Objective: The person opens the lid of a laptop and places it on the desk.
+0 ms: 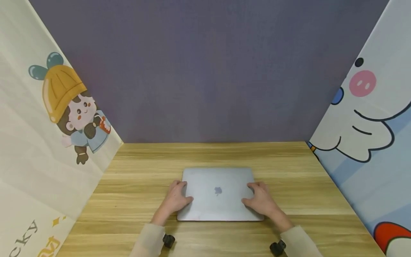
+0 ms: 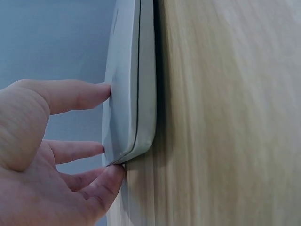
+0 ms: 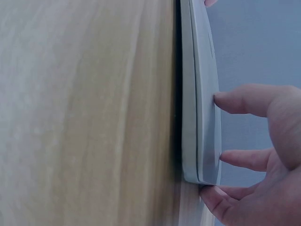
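Note:
A closed silver laptop (image 1: 221, 204) with a dark apple logo on its lid lies flat on the wooden table. At its left side, my left hand (image 1: 175, 198) grips it, thumb and index fingertip on the lid. In the left wrist view, other fingers (image 2: 106, 187) of that hand bend against the side edge of the laptop (image 2: 124, 94). My right hand (image 1: 262, 200) holds the opposite side in a mirrored grip. The right wrist view has its thumb and index finger on the lid and the lower fingers (image 3: 214, 200) at the side edge.
The wood-grain table (image 1: 135, 200) extends around the laptop. A grey-purple panel (image 1: 212, 71) stands at its back edge. Cartoon-printed sheets line the left side (image 1: 29, 142) and right side (image 1: 385, 171). A small black device (image 1: 168, 241) is on the left wrist, another (image 1: 277, 247) on the right.

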`<action>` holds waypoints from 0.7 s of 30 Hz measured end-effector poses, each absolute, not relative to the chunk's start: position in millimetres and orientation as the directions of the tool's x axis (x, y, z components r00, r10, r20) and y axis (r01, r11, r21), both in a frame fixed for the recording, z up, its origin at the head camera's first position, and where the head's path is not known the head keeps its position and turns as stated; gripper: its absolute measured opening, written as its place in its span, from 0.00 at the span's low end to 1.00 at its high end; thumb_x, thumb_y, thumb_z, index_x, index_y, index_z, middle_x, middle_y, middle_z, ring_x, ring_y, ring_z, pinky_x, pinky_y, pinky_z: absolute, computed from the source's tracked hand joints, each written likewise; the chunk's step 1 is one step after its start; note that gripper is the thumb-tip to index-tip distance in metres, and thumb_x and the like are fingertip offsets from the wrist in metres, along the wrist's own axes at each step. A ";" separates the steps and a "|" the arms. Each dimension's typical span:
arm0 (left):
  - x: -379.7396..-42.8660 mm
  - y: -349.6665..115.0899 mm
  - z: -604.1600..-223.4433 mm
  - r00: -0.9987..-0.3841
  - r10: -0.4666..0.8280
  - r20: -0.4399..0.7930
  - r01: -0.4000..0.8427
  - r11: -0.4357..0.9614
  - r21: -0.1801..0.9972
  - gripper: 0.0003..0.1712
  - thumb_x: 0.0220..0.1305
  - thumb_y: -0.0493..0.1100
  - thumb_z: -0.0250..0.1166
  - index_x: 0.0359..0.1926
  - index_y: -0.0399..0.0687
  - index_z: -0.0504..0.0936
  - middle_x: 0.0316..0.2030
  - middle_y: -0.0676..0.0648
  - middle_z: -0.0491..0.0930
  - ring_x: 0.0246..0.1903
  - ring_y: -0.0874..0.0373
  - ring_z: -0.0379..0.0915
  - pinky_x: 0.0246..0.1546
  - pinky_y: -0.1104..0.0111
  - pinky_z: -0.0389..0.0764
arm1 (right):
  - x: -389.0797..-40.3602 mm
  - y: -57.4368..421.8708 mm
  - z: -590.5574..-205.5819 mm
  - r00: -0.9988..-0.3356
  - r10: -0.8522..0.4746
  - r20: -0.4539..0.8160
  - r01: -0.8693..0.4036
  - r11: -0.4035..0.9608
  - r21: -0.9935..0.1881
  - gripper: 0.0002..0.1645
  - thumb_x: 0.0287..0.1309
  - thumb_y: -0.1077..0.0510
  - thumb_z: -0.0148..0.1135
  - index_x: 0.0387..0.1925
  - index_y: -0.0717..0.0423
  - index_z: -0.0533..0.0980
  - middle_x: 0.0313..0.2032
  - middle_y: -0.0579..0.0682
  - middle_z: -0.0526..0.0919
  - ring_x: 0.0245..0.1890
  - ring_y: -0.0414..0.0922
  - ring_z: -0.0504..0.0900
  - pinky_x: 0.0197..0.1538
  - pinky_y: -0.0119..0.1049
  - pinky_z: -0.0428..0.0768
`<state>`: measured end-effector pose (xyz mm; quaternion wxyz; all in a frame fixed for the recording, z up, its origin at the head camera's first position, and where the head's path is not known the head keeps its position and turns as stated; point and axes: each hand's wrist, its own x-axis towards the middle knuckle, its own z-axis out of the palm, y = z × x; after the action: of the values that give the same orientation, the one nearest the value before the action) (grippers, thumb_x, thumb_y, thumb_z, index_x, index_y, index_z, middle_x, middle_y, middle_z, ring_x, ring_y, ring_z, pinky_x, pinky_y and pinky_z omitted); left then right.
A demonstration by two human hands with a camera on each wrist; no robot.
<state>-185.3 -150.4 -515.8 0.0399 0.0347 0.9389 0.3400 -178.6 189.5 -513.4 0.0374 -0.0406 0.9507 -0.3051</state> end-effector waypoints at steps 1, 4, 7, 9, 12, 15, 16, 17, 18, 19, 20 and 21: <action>-185.1 -150.9 -516.1 -0.994 0.094 -0.050 0.040 0.766 0.641 0.40 0.54 0.44 0.77 0.65 0.30 0.74 0.62 0.30 0.69 0.61 0.35 0.66 0.61 0.43 0.73 | -178.1 188.9 -513.5 -0.994 -0.098 -0.048 -0.051 0.809 -0.585 0.41 0.49 0.53 0.78 0.61 0.69 0.75 0.59 0.71 0.71 0.61 0.66 0.68 0.58 0.61 0.76; -185.2 -151.9 -517.5 -0.994 0.100 -0.041 0.051 0.763 0.645 0.40 0.55 0.44 0.77 0.65 0.30 0.74 0.62 0.30 0.69 0.61 0.35 0.67 0.61 0.43 0.73 | -177.5 188.0 -513.8 -0.994 -0.096 -0.048 -0.050 0.809 -0.585 0.41 0.49 0.53 0.78 0.61 0.69 0.74 0.59 0.71 0.71 0.61 0.67 0.68 0.58 0.61 0.76; -185.7 -152.6 -518.6 -0.994 0.108 -0.031 0.062 0.760 0.647 0.40 0.55 0.45 0.77 0.65 0.30 0.74 0.61 0.31 0.69 0.60 0.35 0.67 0.60 0.43 0.73 | -177.6 188.8 -514.4 -0.994 -0.100 -0.055 -0.049 0.811 -0.583 0.42 0.50 0.53 0.77 0.62 0.70 0.73 0.60 0.71 0.70 0.62 0.67 0.67 0.59 0.61 0.75; -185.7 -153.0 -518.9 -0.994 0.107 -0.032 0.061 0.759 0.648 0.40 0.55 0.45 0.76 0.65 0.31 0.74 0.62 0.31 0.69 0.60 0.35 0.66 0.61 0.43 0.73 | -176.7 190.0 -514.3 -0.992 -0.109 -0.056 -0.058 0.820 -0.570 0.42 0.51 0.52 0.76 0.63 0.70 0.73 0.61 0.72 0.70 0.63 0.68 0.66 0.60 0.62 0.75; -184.2 -153.7 -518.5 -0.993 0.110 -0.040 0.058 0.763 0.644 0.40 0.56 0.46 0.76 0.65 0.30 0.73 0.62 0.30 0.68 0.61 0.35 0.66 0.61 0.43 0.73 | -173.7 192.0 -514.4 -0.988 -0.150 -0.047 -0.103 0.845 -0.524 0.42 0.53 0.50 0.75 0.63 0.71 0.73 0.64 0.73 0.68 0.65 0.69 0.65 0.62 0.63 0.73; -180.7 -154.7 -517.6 -0.992 0.117 -0.049 0.059 0.769 0.636 0.40 0.57 0.46 0.76 0.65 0.29 0.73 0.63 0.29 0.67 0.61 0.34 0.66 0.60 0.43 0.74 | -168.8 192.3 -513.2 -0.974 -0.227 -0.008 -0.201 0.877 -0.438 0.41 0.53 0.46 0.75 0.60 0.69 0.75 0.64 0.72 0.69 0.66 0.70 0.66 0.63 0.63 0.72; -179.2 -155.4 -517.3 -0.991 0.123 -0.050 0.064 0.773 0.631 0.39 0.58 0.46 0.75 0.65 0.28 0.73 0.63 0.29 0.67 0.61 0.34 0.66 0.60 0.43 0.74 | -167.2 191.7 -512.9 -0.967 -0.256 0.005 -0.236 0.883 -0.406 0.40 0.53 0.44 0.74 0.59 0.69 0.77 0.64 0.72 0.70 0.65 0.70 0.66 0.64 0.62 0.72; -177.7 -155.9 -516.9 -0.990 0.131 -0.051 0.071 0.777 0.626 0.39 0.58 0.46 0.75 0.64 0.27 0.73 0.63 0.28 0.67 0.61 0.34 0.66 0.60 0.43 0.74 | -165.3 191.0 -512.4 -0.959 -0.284 0.019 -0.270 0.887 -0.375 0.41 0.53 0.42 0.74 0.58 0.68 0.78 0.64 0.71 0.71 0.65 0.69 0.67 0.65 0.62 0.72; -176.1 -156.4 -516.7 -0.989 0.138 -0.053 0.075 0.781 0.619 0.40 0.58 0.46 0.75 0.65 0.27 0.73 0.64 0.28 0.67 0.62 0.34 0.66 0.61 0.43 0.74 | -163.6 190.2 -511.9 -0.950 -0.310 0.030 -0.301 0.888 -0.348 0.41 0.52 0.40 0.74 0.57 0.67 0.78 0.64 0.70 0.72 0.65 0.68 0.68 0.65 0.61 0.71; -174.5 -157.0 -516.2 -0.987 0.151 -0.048 0.091 0.788 0.610 0.40 0.59 0.46 0.75 0.65 0.26 0.72 0.64 0.28 0.67 0.62 0.34 0.66 0.61 0.43 0.74 | -161.7 189.3 -511.0 -0.943 -0.331 0.036 -0.324 0.887 -0.329 0.42 0.51 0.39 0.74 0.57 0.67 0.79 0.63 0.69 0.73 0.65 0.67 0.68 0.66 0.61 0.71; -172.9 -157.6 -515.7 -0.985 0.164 -0.044 0.105 0.793 0.600 0.40 0.60 0.47 0.74 0.65 0.26 0.72 0.64 0.28 0.67 0.62 0.33 0.65 0.61 0.43 0.73 | -160.0 188.4 -510.6 -0.935 -0.351 0.038 -0.345 0.885 -0.313 0.43 0.51 0.37 0.74 0.57 0.66 0.79 0.63 0.68 0.73 0.65 0.66 0.69 0.67 0.60 0.70; -171.3 -158.3 -515.3 -0.983 0.180 -0.038 0.125 0.802 0.584 0.40 0.61 0.47 0.74 0.65 0.25 0.72 0.64 0.27 0.67 0.63 0.33 0.65 0.62 0.43 0.73 | -158.1 187.6 -509.9 -0.929 -0.369 0.038 -0.363 0.882 -0.302 0.45 0.50 0.36 0.74 0.57 0.67 0.79 0.63 0.67 0.73 0.65 0.66 0.69 0.68 0.60 0.68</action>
<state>-171.3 -158.3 -515.3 0.0459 0.0804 0.9481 0.3041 -158.1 187.6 -509.9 0.0103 -0.1888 0.9699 -0.1535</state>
